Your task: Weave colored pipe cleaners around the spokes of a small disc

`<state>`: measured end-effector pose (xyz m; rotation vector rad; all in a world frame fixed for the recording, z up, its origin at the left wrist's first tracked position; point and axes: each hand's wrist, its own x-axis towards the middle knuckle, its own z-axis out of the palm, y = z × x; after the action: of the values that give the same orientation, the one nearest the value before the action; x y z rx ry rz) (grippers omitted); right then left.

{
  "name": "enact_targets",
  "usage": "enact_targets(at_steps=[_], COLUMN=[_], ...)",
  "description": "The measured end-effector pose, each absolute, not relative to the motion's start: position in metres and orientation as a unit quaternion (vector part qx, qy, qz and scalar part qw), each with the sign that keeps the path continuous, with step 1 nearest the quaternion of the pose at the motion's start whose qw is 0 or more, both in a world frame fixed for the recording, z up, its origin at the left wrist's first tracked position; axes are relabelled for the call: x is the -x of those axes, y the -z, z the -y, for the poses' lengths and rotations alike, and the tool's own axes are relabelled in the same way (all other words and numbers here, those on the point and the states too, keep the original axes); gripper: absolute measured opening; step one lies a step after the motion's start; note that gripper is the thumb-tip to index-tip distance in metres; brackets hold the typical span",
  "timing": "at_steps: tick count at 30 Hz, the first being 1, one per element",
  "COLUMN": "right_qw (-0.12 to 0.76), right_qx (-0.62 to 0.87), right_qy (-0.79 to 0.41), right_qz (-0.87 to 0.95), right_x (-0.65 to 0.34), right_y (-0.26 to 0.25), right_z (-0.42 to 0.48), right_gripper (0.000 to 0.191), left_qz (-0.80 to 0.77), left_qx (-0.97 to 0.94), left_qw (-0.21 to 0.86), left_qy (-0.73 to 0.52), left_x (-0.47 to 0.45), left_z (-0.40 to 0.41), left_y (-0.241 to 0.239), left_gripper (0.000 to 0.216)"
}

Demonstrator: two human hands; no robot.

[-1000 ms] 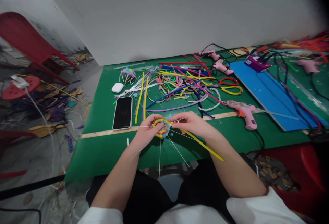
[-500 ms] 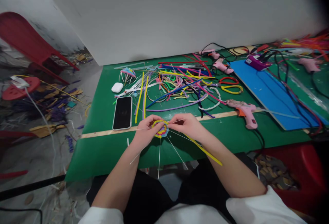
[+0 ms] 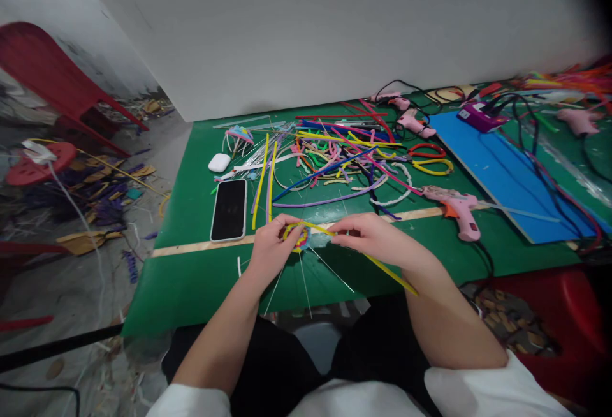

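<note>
Near the table's front edge, my left hand [image 3: 276, 243] pinches a small round woven disc [image 3: 302, 238] in yellow, pink and blue. Thin pale wires stick out of the disc like spokes, several pointing down towards my lap. My right hand [image 3: 366, 236] is closed on a yellow pipe cleaner [image 3: 389, 275], to the right of the disc. One stretch of it runs taut from the disc to my right fingertips; its loose tail hangs past my right wrist. My left fingers cover part of the disc.
A phone [image 3: 228, 210] and a white earbud case [image 3: 218, 162] lie to the left. Behind my hands is a heap of coloured pipe cleaners [image 3: 335, 155]. Scissors [image 3: 433, 166], a pink glue gun [image 3: 456, 210] and a blue board [image 3: 507, 181] are on the right.
My right hand has moved right, away from the disc, drawing the yellow pipe cleaner out straight between them. The disc and its wires have turned slightly in my left hand.
</note>
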<state>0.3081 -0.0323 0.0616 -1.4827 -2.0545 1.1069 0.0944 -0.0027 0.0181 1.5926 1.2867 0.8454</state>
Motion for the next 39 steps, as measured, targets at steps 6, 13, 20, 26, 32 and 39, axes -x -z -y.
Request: enact_targets(at_steps=[6, 13, 20, 26, 32, 39], right_qw=[0.120, 0.086, 0.093, 0.110, 0.111, 0.170], right_qx=[0.566, 0.627, 0.581, 0.494, 0.442, 0.395], right_qy=[-0.061, 0.095, 0.110, 0.072, 0.046, 0.052], right_qz=[0.813, 0.769, 0.801, 0.860, 0.889, 0.901], right_x=[-0.297, -0.287, -0.288, -0.273, -0.260, -0.255], right_y=[-0.075, -0.077, -0.081, -0.080, -0.074, -0.074], right_z=[0.055, 0.064, 0.067, 0.070, 0.072, 0.065], right_gripper=[0.018, 0.012, 0.012, 0.019, 0.022, 0.024], left_qz=[-0.543, -0.544, -0.560, -0.565, -0.555, -0.508], left_qx=[-0.665, -0.684, -0.639, -0.585, -0.607, -0.723], left_qw=[0.395, 0.367, 0.403, 0.447, 0.432, 0.374], left_qy=[-0.326, -0.318, -0.339, -0.372, -0.369, -0.281], left_x=[-0.097, -0.098, -0.097, -0.099, -0.099, -0.104], left_z=[0.005, 0.006, 0.004, 0.001, 0.001, 0.008], left_y=[-0.017, -0.018, -0.013, -0.007, -0.010, -0.016], left_gripper=[0.023, 0.020, 0.024, 0.026, 0.026, 0.020])
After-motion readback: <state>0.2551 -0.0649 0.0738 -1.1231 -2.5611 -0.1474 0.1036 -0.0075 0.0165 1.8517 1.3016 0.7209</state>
